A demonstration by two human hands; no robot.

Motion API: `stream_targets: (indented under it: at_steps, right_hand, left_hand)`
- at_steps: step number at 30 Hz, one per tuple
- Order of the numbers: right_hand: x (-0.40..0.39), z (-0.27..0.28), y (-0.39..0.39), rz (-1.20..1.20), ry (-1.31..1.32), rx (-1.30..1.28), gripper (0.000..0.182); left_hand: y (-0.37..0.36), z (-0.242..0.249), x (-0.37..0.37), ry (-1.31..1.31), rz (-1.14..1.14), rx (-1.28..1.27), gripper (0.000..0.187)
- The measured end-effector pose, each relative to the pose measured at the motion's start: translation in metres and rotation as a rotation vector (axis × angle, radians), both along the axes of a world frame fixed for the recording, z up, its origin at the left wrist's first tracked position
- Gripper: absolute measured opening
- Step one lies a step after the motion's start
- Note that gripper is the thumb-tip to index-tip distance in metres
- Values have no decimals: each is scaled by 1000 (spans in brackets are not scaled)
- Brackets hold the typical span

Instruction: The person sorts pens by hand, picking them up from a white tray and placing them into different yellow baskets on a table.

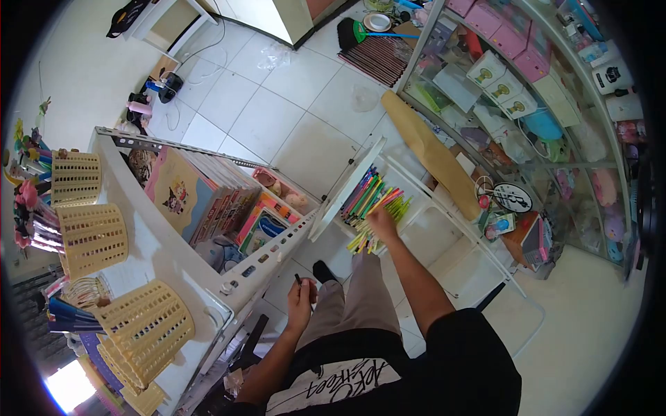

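Note:
A pile of colourful pens and pencils [368,197] lies on a white surface in front of me, with yellow-green ones toward its right and lower side. My right hand [382,225] is over the lower right part of the pile, its fingers bent down among the pencils; whatever they grip is hidden. Lower and to the left, my left hand [302,294] is closed around a thin dark stick-like item [298,279], whose tip sticks up past the fingers. It is apart from the pile.
Woven baskets [94,239] holding pens stand on the white shelf at left, above books [225,208]. A glass cabinet [506,90] fills the right, with a long brown roll [430,152] beside it. A green broom [359,31] lies at the back.

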State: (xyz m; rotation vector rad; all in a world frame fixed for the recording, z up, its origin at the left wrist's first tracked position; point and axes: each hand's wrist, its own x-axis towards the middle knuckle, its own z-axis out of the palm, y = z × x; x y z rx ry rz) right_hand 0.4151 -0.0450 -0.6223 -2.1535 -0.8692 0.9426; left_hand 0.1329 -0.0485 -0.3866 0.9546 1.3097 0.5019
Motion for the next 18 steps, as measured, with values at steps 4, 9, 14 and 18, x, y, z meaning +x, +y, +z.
stream_targets:
  at_steps: [4, 9, 14, 18]
  right_hand:
    - [21, -54, 30, -257, -80, -255, 37]
    - [24, -58, 41, -247, -120, -385, 56]
    - [27, -93, 20, -400, 15, -267, 66]
    - [22, -30, -2, -505, 72, 93, 77]
  left_hand:
    - [-16, -2, -23, 134, -43, -35, 31]
    - [-35, -9, -44, 201, -88, -38, 31]
    - [-39, -9, -45, 199, -141, -54, 32]
    - [-21, 12, -40, 175, -334, 18, 31]
